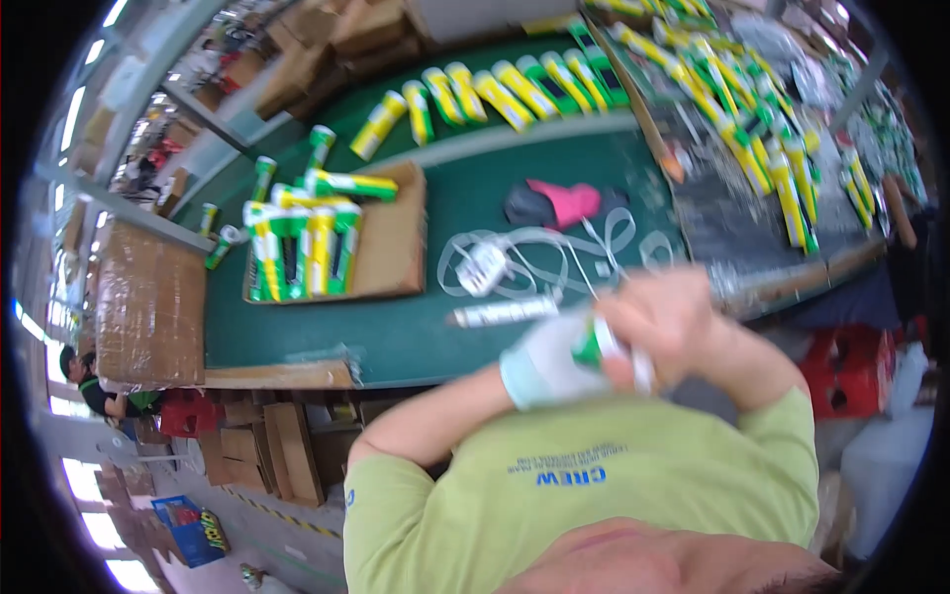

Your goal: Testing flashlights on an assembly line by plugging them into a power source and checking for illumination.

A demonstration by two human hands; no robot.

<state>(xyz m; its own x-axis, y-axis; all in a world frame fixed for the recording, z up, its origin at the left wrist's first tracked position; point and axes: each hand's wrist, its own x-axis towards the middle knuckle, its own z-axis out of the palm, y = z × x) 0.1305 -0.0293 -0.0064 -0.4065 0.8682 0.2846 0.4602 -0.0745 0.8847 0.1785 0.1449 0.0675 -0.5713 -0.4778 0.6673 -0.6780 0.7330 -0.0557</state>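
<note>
We note green-and-yellow tubes on a cardboard sheet, white strapping and a pink cloth on the green surface.

Motion blur smears both hands at centre frame: the gloved left hand and bare right hand hide most of a green-and-white tube. The grip itself is unreadable.

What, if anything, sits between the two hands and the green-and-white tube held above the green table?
Nothing visible. The gloved left hand is wrapped round the green-and-white tube, and the bare right hand is at its end, though motion blur hides that grip.
</note>
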